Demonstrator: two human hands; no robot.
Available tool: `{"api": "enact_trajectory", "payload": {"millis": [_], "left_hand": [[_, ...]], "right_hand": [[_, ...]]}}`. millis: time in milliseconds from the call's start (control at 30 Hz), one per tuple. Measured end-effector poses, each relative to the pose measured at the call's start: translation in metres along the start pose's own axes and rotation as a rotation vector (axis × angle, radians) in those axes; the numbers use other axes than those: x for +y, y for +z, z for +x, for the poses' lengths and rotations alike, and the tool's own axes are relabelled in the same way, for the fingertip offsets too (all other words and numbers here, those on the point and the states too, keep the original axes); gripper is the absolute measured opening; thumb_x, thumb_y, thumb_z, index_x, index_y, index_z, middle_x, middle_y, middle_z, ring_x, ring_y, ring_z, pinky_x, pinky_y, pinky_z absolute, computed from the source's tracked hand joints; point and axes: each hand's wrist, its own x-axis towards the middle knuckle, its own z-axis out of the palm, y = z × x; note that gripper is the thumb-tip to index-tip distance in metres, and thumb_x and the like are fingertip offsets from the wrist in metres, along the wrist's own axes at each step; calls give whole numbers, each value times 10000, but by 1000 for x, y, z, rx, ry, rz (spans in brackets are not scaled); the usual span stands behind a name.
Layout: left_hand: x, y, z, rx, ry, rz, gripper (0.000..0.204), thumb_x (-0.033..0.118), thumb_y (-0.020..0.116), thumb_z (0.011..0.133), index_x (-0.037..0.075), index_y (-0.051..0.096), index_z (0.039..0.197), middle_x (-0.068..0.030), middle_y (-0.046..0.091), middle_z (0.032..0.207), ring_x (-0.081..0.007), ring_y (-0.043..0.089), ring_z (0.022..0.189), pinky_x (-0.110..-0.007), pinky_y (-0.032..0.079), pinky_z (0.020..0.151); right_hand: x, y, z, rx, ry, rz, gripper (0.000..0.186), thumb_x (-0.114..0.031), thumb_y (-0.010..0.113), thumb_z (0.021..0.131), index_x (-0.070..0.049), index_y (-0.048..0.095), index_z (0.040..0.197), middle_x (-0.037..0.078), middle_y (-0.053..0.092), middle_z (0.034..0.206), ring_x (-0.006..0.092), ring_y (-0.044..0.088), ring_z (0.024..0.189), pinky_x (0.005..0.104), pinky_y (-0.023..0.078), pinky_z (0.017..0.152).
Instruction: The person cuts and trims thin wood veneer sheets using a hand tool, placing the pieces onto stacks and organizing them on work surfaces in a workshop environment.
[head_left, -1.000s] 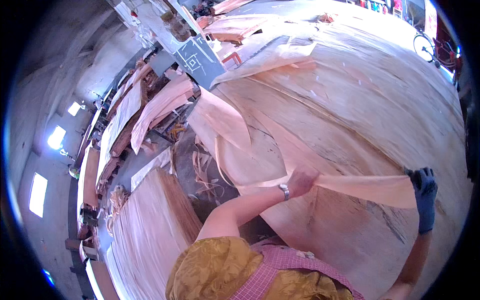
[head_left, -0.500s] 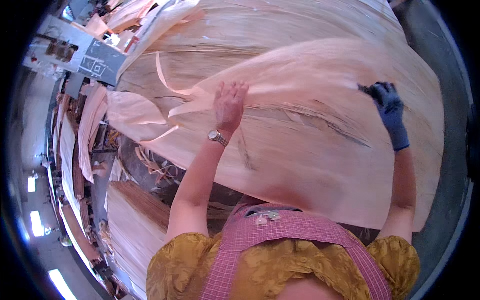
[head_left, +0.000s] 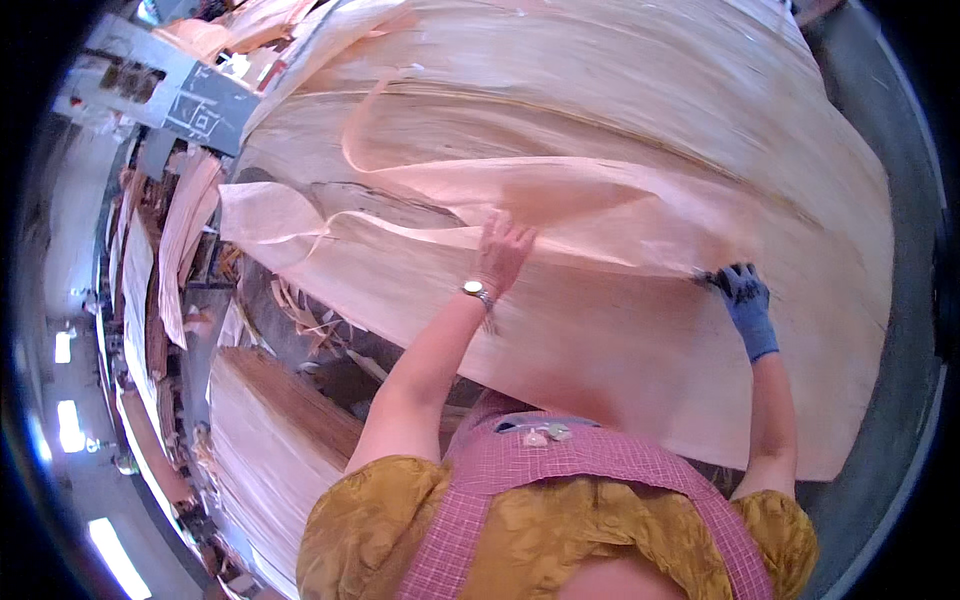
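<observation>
A thin, pale, narrow sheet of wood veneer (head_left: 590, 195) lies raised and rippled over a broad stack of veneer sheets (head_left: 620, 360). Its left end splits into curling strips. My right hand (head_left: 740, 288), in a blue-grey glove with dark fingertips, pinches the near right edge of the narrow sheet. My left hand (head_left: 504, 252), bare and with a wristwatch (head_left: 474, 288) above it, rests on the near edge of the same sheet, fingers stretched out and slightly apart. Its fingertips press on the veneer rather than wrap round it.
Left of me lies another veneer stack (head_left: 265, 420), with torn scraps (head_left: 305, 320) on the floor beside it. More veneer bundles (head_left: 185, 250) stand farther left, near a grey panel (head_left: 205, 105) with white marks. A grey floor strip (head_left: 905, 300) runs along the right.
Both hands have come nearer to me, the left also moving right and the right slightly left. The narrow veneer sheet was drawn nearer, and its raised shape has sunk into folds.
</observation>
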Motion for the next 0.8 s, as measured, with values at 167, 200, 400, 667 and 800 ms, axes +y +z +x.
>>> {"api": "enact_trajectory", "payload": {"millis": [167,200,400,667,800], "left_hand": [[20,-12,19,-166,20,-128,409,234,618,840,171,583,1242,-79,586,1271,-262,498,1248,-506,267,1121],[27,-16,14,-125,89,-91,511,289,664,818,176,538,1300,-93,535,1342,-279,454,1288,-503,260,1123],[2,-70,-16,-21,87,-462,758,401,763,748,159,446,1392,-139,427,1433,-319,382,1334,-481,254,1126],[-401,-43,-208,635,-1670,-1061,655,311,802,751,-15,393,1146,-127,510,1004,-218,566,827,-353,506,674],[-508,-45,-205,904,-1984,-1210,813,323,844,687,-23,308,1191,-157,536,1056,-251,588,815,-383,517,568]], "right_hand": [[41,10,-14,127,161,-42,205,-115,587,828,-120,646,1024,103,639,1058,310,593,1013,407,505,821],[66,10,-17,193,161,-16,239,-95,579,836,-96,641,1066,120,641,1070,304,598,1008,409,490,850],[241,-22,-164,233,667,-136,382,-178,499,957,-16,531,1302,193,597,1225,315,578,1080,392,446,946],[98,0,-173,149,1059,-285,452,-292,526,959,-46,485,1336,196,559,1280,349,541,1171,386,435,999],[-72,30,-80,434,637,247,343,-172,542,959,-20,535,1267,162,596,1220,280,585,1100,361,462,956]]}}
